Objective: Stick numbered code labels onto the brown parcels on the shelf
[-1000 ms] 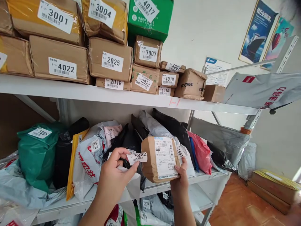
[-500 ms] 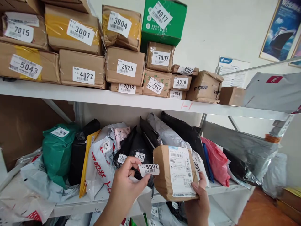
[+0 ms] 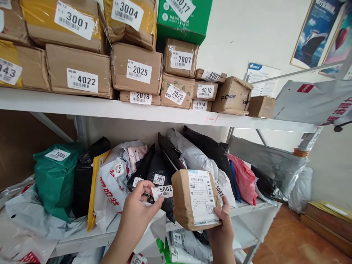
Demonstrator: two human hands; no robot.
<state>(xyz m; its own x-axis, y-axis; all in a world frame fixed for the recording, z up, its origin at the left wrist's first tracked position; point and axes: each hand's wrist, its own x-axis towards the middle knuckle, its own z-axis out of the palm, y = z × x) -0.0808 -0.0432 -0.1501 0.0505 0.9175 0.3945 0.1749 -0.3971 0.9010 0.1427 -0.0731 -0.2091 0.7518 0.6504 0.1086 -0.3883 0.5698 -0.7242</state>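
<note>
My left hand point(image 3: 141, 207) pinches a white sticker printed 5002 point(image 3: 165, 192) between thumb and forefinger. Below that hand hangs a blank white sheet point(image 3: 154, 234); how it is held is hidden. My right hand point(image 3: 224, 220) grips a small brown cardboard box point(image 3: 180, 201) from its right and lower side. A white shipping label point(image 3: 202, 200) covers much of the box's facing side. The 5002 sticker is just left of the box, apart from it. Close to my right fingertips shows a sticker reading 5001 point(image 3: 219, 190); what it is attached to, I cannot tell.
An upper white shelf point(image 3: 165, 113) bears numbered cartons, among them a green box point(image 3: 184, 22). Behind my hands, bagged parcels stand on the lower shelf, including a green bag point(image 3: 56, 179), a yellow envelope point(image 3: 95, 190) and a pink bag point(image 3: 242, 179). More parcels lie below.
The view has shifted, so shelves and parcels sit further left and slightly higher at the top. Both hands still hold the sticker and the box, with almost the same gap between them.
</note>
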